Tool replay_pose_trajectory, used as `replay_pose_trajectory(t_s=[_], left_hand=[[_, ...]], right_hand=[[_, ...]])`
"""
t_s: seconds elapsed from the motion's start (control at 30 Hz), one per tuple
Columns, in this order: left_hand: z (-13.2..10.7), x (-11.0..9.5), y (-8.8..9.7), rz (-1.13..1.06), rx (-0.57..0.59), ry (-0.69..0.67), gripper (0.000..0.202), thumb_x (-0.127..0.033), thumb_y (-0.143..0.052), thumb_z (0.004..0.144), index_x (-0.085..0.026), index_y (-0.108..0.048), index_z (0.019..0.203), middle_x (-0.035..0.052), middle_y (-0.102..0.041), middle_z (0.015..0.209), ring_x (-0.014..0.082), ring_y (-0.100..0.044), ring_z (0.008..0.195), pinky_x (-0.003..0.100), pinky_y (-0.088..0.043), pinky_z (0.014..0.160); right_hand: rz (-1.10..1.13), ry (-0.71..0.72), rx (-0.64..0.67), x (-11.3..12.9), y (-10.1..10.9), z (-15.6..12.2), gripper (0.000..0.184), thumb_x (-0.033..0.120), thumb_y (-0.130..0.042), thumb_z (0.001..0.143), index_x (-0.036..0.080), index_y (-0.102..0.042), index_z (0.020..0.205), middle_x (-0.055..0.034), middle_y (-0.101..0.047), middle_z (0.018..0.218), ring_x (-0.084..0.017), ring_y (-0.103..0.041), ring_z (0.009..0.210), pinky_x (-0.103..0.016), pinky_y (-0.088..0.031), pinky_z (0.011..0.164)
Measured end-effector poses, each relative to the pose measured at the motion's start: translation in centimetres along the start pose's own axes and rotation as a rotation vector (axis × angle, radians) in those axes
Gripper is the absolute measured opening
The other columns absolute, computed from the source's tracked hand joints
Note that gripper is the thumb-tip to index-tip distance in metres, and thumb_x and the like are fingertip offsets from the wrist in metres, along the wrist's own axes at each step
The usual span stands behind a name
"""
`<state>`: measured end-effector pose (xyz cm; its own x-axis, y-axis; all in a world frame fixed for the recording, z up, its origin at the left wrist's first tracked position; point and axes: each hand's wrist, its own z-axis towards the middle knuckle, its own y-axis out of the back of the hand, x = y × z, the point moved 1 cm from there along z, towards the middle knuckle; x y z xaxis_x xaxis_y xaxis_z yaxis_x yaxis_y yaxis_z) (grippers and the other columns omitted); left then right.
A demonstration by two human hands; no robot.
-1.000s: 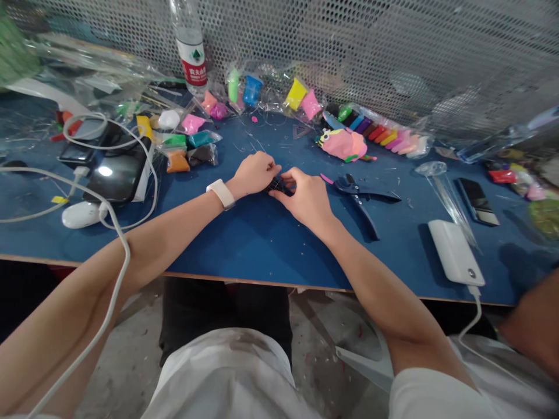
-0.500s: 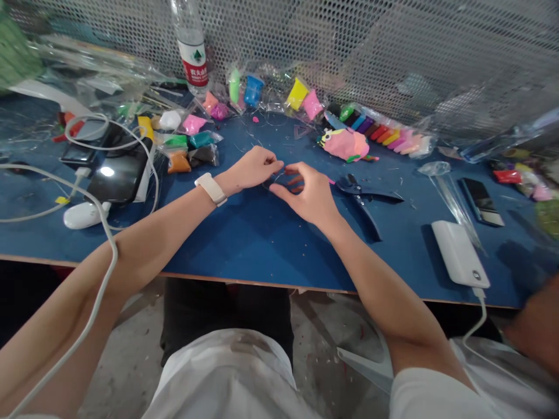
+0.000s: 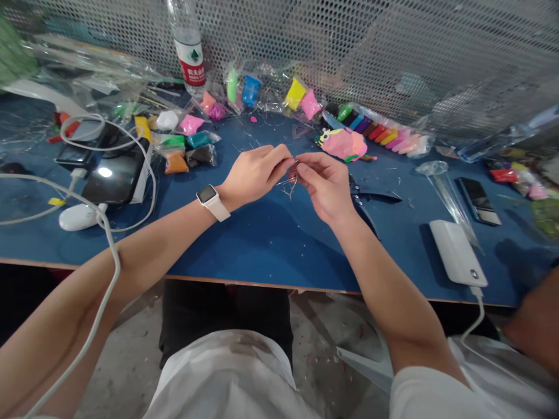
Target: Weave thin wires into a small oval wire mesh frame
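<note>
My left hand [image 3: 257,173] and my right hand [image 3: 325,185] meet above the middle of the blue table. Between their fingertips is a bent piece of thin wire [image 3: 289,187], its loops hanging just below the fingers. Both thumbs and forefingers pinch it; the upper part of the wire is hidden by the fingers. Dark-handled pliers [image 3: 378,195] lie to the right, partly covered by my right hand. Behind that hand rests a pink clay figure [image 3: 343,144] with a round eye and green bits.
Bagged clay [image 3: 201,139], a water bottle [image 3: 190,58] and a row of coloured clay sticks [image 3: 384,132] line the back by the mesh panel. At left are a cable-linked phone [image 3: 116,174]; at right, a white power bank [image 3: 457,253] and another phone [image 3: 478,201]. A co-worker's arm [image 3: 535,320] shows far right.
My right hand has closed its fingers and moved slightly right. My left wrist has turned, bringing the watch face into view. The wire now shows clearly between both hands.
</note>
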<state>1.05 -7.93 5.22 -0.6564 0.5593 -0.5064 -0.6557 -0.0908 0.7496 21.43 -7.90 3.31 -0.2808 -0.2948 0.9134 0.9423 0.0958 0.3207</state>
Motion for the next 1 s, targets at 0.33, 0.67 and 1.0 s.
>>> replay_pose_trajectory(t_s=[0.33,0.67,1.0], left_hand=[[-0.1,1.9,-0.9,0.163,-0.048,-0.336,0.036,-0.034,-0.041,0.122,-0.021,-0.072,0.107,0.0052,-0.071,0.082,0.019,-0.069,0.077,0.031,-0.048,0.071],[0.4,2.7,-0.1,0.351,-0.014,-0.619,0.033,-0.02,-0.044,0.122,-0.019,-0.072,0.105,0.0028,-0.068,0.078,0.0172,-0.065,0.073,0.029,-0.047,0.066],[0.2,2.6,-0.4,0.441,0.057,-0.672,0.029,-0.011,-0.048,0.119,-0.019,-0.072,0.106,0.0031,-0.072,0.081,0.0178,-0.064,0.072,0.03,-0.044,0.063]], right_hand=[[0.197,0.064,-0.026,0.3,0.4,0.1,0.041,0.066,-0.091,0.092,0.027,-0.083,0.103,-0.0041,-0.083,0.094,-0.024,-0.083,0.087,-0.042,-0.073,0.084],[0.272,-0.101,0.148,0.9,1.9,0.5,0.032,0.048,-0.098,0.084,0.02,-0.083,0.08,-0.0048,-0.079,0.074,-0.017,-0.075,0.062,-0.032,-0.068,0.063],[0.288,-0.173,0.241,0.2,1.9,0.8,0.018,0.032,-0.093,0.077,0.016,-0.085,0.081,-0.0065,-0.081,0.074,-0.017,-0.077,0.064,-0.03,-0.067,0.062]])
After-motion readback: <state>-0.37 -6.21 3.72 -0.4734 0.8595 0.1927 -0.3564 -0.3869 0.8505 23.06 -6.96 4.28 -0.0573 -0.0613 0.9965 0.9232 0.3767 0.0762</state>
